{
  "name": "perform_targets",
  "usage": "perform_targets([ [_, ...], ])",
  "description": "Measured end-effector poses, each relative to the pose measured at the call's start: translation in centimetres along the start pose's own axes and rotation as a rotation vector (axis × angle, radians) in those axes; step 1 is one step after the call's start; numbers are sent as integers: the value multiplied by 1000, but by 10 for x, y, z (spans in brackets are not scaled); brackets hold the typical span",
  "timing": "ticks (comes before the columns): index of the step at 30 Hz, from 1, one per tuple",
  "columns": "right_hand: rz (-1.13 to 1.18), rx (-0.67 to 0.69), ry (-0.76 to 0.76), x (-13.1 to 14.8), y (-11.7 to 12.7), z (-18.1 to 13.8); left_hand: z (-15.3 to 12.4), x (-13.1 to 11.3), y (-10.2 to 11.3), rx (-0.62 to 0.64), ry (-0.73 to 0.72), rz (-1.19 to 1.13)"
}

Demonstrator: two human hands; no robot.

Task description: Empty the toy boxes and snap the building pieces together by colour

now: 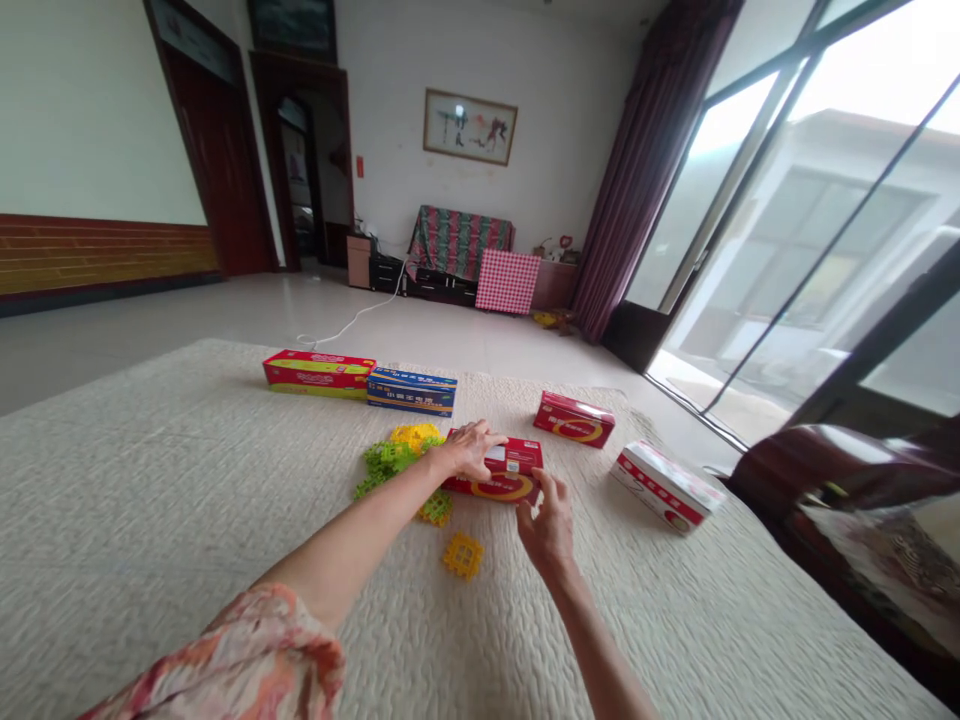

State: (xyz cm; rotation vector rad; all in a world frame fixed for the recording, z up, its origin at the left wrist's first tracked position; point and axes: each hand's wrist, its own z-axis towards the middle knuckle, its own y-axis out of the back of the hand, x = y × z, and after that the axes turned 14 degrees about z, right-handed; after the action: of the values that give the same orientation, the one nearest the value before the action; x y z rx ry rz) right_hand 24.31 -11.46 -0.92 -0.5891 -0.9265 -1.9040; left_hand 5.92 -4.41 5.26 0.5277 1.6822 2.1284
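Far left first, across the cream quilted cover (225, 530), to a red-and-yellow box (319, 375), nearly end to end with a blue box (411, 392); nearer now, a heap of yellow and green lattice pieces (388, 462), right up beside the middle red box (511, 484), too close to tell touching from apart; likely to be scattered by any hard leftward shove; then the left hand (471, 452), laid over the lid, fingers loosely spread, not closed round anything; liable to dent the card by pressing too heavily; just in front, 1 loose yellow piece (463, 556), flat on the cover, easy to sweep aside with a careless wrist; now the middle red box itself, between the 2 hands: oblong, glossy red, with pale patches on top, a yellow-orange ring on the front and lettering too blurred to read; apparently undented, though partly hidden by fingers; on to the right hand (547, 525), half curled at the near right corner; cannot tell gripping from mere touching; apt to tear an edge by pulling too sharply; farther right, a second red box (574, 420), then a white-and-red box (666, 487), set aslant; both well apart, so at little risk.
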Motion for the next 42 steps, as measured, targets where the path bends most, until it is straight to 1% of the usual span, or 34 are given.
perform_targets([
  [2,53,5,9,5,-12,1,-10,12,5,-12,6,26],
  [3,65,-8,22,9,-14,1,-13,15,8,-26,5,24],
  [5,62,-56,55,18,-10,1,-18,12,14,-61,0,-8],
  [7,49,-102,69,27,5,0,-21,0,19,-100,-5,-61],
  [9,26,-139,62,36,28,-4,-23,-19,23,-117,-12,-118],
  [12,-65,-167,19,49,63,-15,-28,-51,27,-99,-38,-199],
  [15,-182,-171,-19,62,90,-30,-36,-78,26,-102,-74,-259],
  [18,-282,-172,-20,75,106,-45,-44,-95,24,-102,-113,-307],
  [21,-346,-145,-28,87,112,-60,-52,-99,22,-102,-187,-344],
  [23,-333,-119,-52,91,110,-70,-56,-95,23,-102,-243,-345],
  [25,-266,-83,-81,89,101,-79,-60,-85,25,-66,-283,-318],
  [28,-111,-13,-97,75,72,-86,-64,-59,24,-1,-275,-216],
  [31,36,24,-65,51,35,-78,-66,-32,17,-4,-193,-99],
  [34,119,27,-80,29,9,-57,-69,-13,7,-86,-92,-28],
  [37,165,-33,-150,15,0,-34,-74,-1,0,-203,-5,-35],
  [40,266,-42,-199,6,-3,-17,-81,6,-8,-360,109,-178],
  [42,345,-21,-193,1,-7,-10,-85,10,-15,-442,180,-301],
])
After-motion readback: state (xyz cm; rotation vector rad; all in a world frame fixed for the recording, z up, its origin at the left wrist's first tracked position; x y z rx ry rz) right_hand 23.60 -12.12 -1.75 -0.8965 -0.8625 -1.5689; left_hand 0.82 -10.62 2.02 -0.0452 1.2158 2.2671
